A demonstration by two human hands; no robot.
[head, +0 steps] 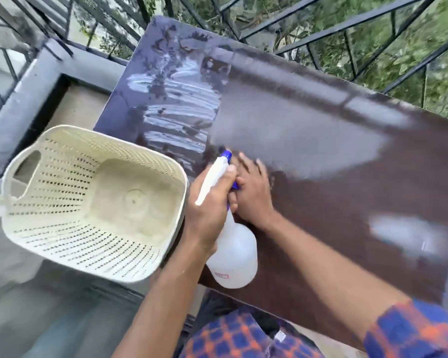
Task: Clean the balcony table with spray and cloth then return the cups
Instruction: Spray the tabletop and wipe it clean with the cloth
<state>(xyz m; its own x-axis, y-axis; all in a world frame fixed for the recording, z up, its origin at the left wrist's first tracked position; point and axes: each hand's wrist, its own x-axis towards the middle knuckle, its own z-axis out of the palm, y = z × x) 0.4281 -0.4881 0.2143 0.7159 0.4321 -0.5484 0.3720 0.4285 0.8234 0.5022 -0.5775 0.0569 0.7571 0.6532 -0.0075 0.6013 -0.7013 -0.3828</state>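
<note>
Left hand is wrapped around the neck of the spray bottle, fingers clenched on the white-and-blue trigger head; nozzle points toward the far left of the table. Bottle is tilted, its translucent body over the near edge of the table, whether it touches the surface I cannot tell. Right hand is just beside the trigger head, on its right side, fingers spread loosely and blurred; can't tell if it's gripping anything, looks released. Table top is dark brown, with white streaky wet marks on the far-left part. Cream perforated basket sits off the table's left edge, touching or just beside it, nothing visible inside. Black railing runs behind the far edge, greenery beyond. Checked blue-orange sleeve on the right arm. No cloth or cups visible.
</note>
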